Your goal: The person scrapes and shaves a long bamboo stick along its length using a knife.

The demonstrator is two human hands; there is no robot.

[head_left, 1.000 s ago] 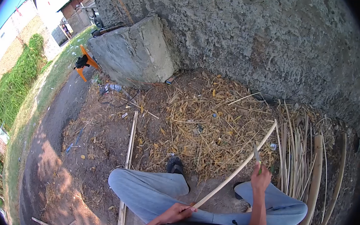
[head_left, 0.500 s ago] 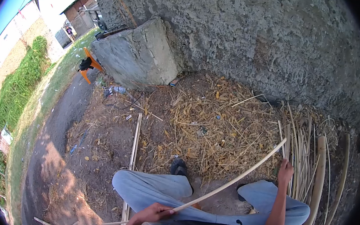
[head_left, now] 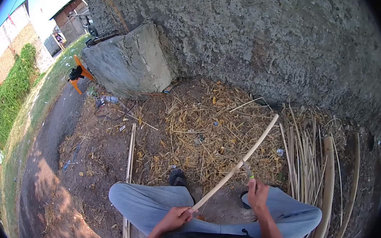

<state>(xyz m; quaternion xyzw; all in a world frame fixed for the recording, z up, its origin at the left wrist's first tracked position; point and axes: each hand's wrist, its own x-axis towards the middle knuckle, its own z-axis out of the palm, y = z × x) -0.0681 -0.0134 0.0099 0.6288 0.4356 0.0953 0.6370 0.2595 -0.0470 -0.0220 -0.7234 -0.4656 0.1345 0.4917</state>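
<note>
My left hand (head_left: 179,218) pinches the near end of one pale strip (head_left: 236,168), which slants up and away over the littered ground. My right hand (head_left: 257,195) is closed round the handle of one knife (head_left: 247,169), its blade at the strip's middle. Right of that lie one bundle of thin strips (head_left: 303,160), too many to count, and two thick poles (head_left: 327,190).
</note>
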